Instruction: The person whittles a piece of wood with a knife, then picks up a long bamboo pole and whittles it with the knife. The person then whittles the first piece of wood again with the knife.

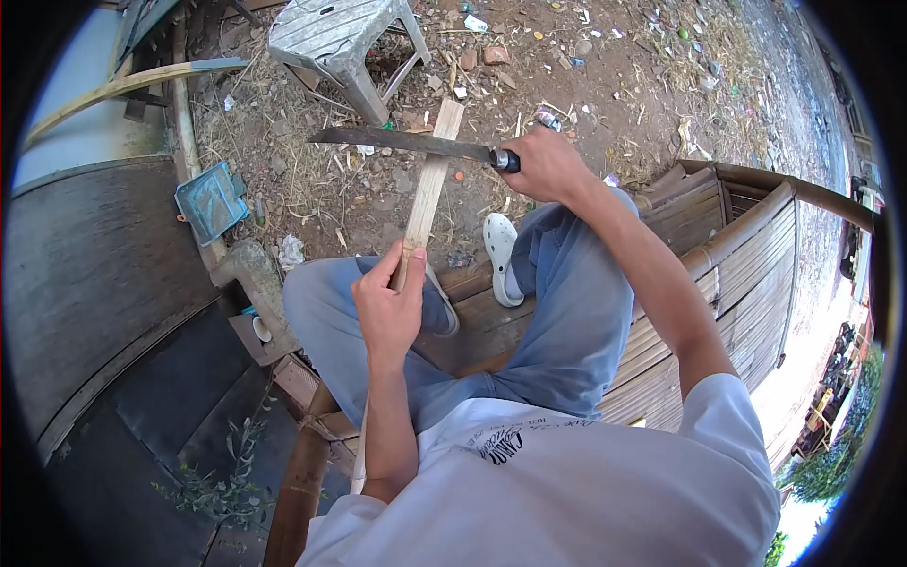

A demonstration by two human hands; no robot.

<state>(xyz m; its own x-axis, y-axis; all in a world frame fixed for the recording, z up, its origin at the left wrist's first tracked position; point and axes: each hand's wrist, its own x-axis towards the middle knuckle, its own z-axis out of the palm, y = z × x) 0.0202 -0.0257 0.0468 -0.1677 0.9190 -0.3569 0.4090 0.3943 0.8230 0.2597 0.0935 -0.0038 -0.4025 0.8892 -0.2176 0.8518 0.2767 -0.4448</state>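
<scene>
White shirt (605,472) nearest; beyond the bamboo platform's (751,269) edge, left hand (387,312) grips wooden strip (429,194) low, likely for finger clearance; right hand (546,164) holds machete (402,141) across.

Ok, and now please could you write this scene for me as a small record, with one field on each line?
left hand: grips near end of wood strip
right hand: grips knife by its handle
blade: crosses the strip near its far end; contact cannot be told
stool: on the ground, beyond the blade
blue basket: on the left, tilted
shoes: white, with holes
bench: bamboo, under the person
</scene>
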